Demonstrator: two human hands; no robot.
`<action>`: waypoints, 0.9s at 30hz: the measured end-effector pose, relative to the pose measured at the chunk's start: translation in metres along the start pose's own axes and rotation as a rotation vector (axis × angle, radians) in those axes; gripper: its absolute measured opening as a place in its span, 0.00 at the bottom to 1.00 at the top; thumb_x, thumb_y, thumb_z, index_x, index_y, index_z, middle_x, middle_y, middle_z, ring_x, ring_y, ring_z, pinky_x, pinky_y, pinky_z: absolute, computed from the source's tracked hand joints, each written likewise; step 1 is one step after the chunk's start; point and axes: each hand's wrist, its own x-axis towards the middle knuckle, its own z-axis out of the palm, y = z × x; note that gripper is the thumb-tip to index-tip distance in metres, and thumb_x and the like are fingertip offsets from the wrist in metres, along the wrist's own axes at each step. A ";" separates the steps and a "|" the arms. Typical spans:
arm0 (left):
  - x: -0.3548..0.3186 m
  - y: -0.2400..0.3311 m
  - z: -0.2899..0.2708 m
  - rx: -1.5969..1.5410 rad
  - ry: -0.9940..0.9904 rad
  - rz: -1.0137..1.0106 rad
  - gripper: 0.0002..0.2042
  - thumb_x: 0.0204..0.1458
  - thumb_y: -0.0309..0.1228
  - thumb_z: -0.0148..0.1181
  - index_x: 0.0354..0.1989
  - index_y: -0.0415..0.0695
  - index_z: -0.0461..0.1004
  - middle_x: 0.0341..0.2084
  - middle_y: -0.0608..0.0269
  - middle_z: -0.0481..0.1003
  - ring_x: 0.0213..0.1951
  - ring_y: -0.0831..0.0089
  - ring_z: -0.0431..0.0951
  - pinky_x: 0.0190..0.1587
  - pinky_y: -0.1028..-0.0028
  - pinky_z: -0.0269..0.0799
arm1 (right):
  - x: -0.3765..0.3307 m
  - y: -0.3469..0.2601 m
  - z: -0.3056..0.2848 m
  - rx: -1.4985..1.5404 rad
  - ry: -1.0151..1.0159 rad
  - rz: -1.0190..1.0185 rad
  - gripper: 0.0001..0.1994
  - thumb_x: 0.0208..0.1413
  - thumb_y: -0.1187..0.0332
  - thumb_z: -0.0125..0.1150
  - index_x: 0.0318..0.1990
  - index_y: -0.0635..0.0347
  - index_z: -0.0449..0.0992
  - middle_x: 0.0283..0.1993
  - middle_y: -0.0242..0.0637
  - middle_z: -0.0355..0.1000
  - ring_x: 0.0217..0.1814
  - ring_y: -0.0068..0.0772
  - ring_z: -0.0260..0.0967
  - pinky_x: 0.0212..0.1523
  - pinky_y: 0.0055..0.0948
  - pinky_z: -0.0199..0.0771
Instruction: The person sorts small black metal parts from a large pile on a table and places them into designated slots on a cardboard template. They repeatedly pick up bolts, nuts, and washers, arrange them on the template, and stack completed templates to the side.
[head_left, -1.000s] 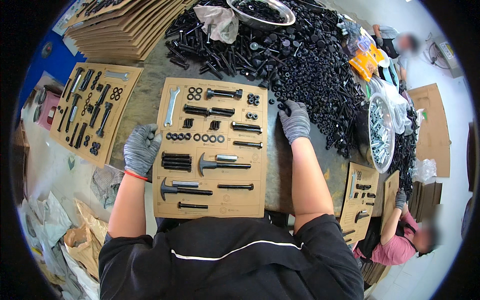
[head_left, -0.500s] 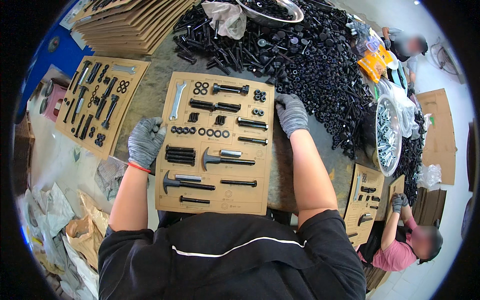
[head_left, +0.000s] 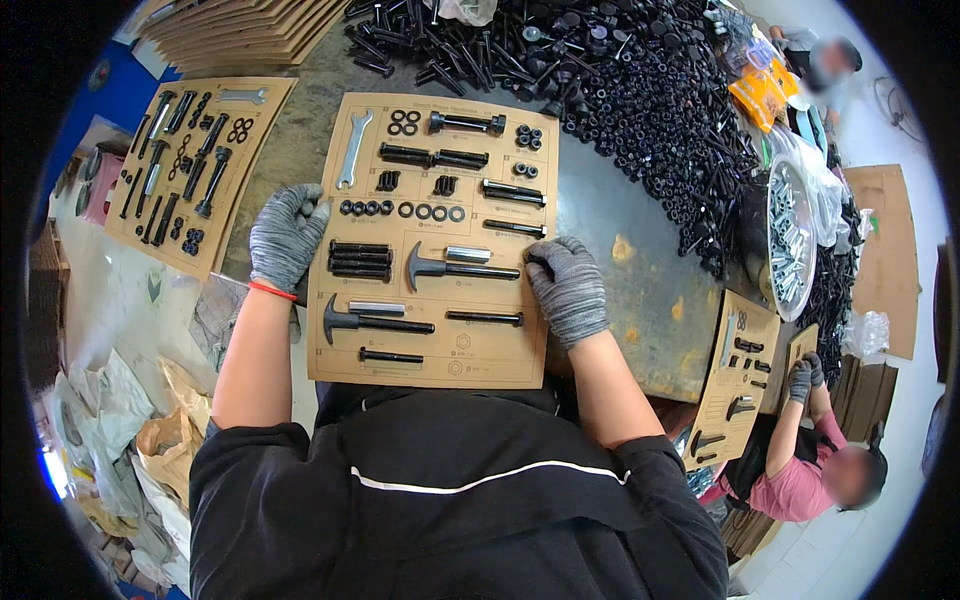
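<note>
A tan cardboard hardware card point(head_left: 440, 228) lies in front of me, its near edge against my body. Along its left edge my left hand point(head_left: 284, 236), in a grey glove, is closed with the fingertips at the rim. My right hand point(head_left: 570, 292), gloved alike, grips the right edge lower down, thumb and fingertips curled onto it. On the card's face sit a silver open-end wrench point(head_left: 354, 149), black bolts point(head_left: 360, 260), a row of black nuts and washers point(head_left: 405, 210), silver sleeves point(head_left: 377, 309) and two black hammer-shaped pieces point(head_left: 450, 269).
A similar filled card point(head_left: 190, 160) lies at the left, below stacked cardboard sheets point(head_left: 240, 40). Loose black bolts and nuts point(head_left: 640, 120) cover the table's far side. A metal bowl point(head_left: 790, 240) of silver parts stands right. A co-worker in pink point(head_left: 795, 490) handles another card.
My right hand has gone from beside the card's upper right corner down to the middle of its right edge. The card appears higher in view; my left hand stays at its left edge.
</note>
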 end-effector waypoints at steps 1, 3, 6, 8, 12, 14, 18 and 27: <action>0.001 0.006 -0.003 0.034 0.001 -0.003 0.12 0.47 0.28 0.67 0.41 0.42 0.78 0.24 0.69 0.70 0.23 0.81 0.66 0.31 0.80 0.70 | 0.001 0.002 0.004 -0.025 0.019 -0.024 0.10 0.46 0.73 0.64 0.39 0.58 0.78 0.39 0.46 0.73 0.45 0.50 0.70 0.48 0.40 0.72; -0.001 0.012 -0.006 0.079 0.010 0.027 0.11 0.47 0.28 0.66 0.40 0.42 0.78 0.25 0.66 0.72 0.25 0.80 0.69 0.32 0.79 0.71 | -0.001 0.002 0.006 -0.049 0.067 -0.048 0.11 0.45 0.72 0.65 0.39 0.57 0.77 0.39 0.46 0.73 0.44 0.51 0.69 0.47 0.41 0.71; -0.004 -0.010 0.000 -0.109 0.018 0.052 0.12 0.47 0.29 0.66 0.40 0.43 0.78 0.30 0.60 0.76 0.29 0.73 0.75 0.34 0.76 0.74 | -0.005 -0.011 -0.003 -0.123 0.116 -0.095 0.11 0.46 0.71 0.64 0.39 0.57 0.76 0.39 0.47 0.73 0.44 0.53 0.69 0.46 0.44 0.70; -0.003 0.028 -0.007 0.073 0.007 -0.018 0.12 0.48 0.31 0.65 0.42 0.44 0.77 0.32 0.59 0.77 0.33 0.71 0.77 0.38 0.73 0.74 | -0.017 0.009 0.001 -0.103 0.024 0.021 0.08 0.48 0.73 0.61 0.38 0.60 0.75 0.38 0.49 0.72 0.43 0.53 0.69 0.46 0.43 0.70; 0.005 0.019 -0.010 0.195 -0.058 -0.020 0.13 0.49 0.35 0.65 0.41 0.45 0.78 0.31 0.59 0.77 0.31 0.71 0.77 0.38 0.73 0.74 | -0.048 0.004 0.006 0.072 0.147 -0.045 0.08 0.49 0.74 0.62 0.38 0.60 0.75 0.36 0.45 0.72 0.40 0.49 0.69 0.46 0.40 0.71; -0.002 0.015 -0.012 0.212 -0.012 0.047 0.13 0.48 0.35 0.65 0.41 0.45 0.78 0.31 0.58 0.77 0.31 0.67 0.77 0.38 0.71 0.74 | -0.067 -0.036 -0.002 0.104 0.059 -0.137 0.08 0.50 0.72 0.62 0.39 0.60 0.75 0.38 0.45 0.73 0.43 0.48 0.70 0.47 0.40 0.72; 0.000 0.003 -0.007 0.168 -0.042 0.015 0.13 0.49 0.35 0.65 0.42 0.44 0.79 0.28 0.61 0.76 0.29 0.72 0.75 0.38 0.73 0.75 | -0.087 -0.060 0.022 0.089 -0.096 -0.216 0.08 0.52 0.70 0.61 0.39 0.59 0.75 0.37 0.44 0.71 0.40 0.46 0.70 0.43 0.40 0.73; 0.002 0.005 -0.007 0.141 -0.038 0.044 0.14 0.49 0.37 0.65 0.43 0.46 0.79 0.28 0.61 0.75 0.27 0.72 0.74 0.37 0.73 0.74 | -0.082 -0.069 0.031 0.123 -0.042 -0.227 0.10 0.48 0.72 0.64 0.40 0.61 0.76 0.36 0.46 0.71 0.39 0.48 0.70 0.42 0.40 0.73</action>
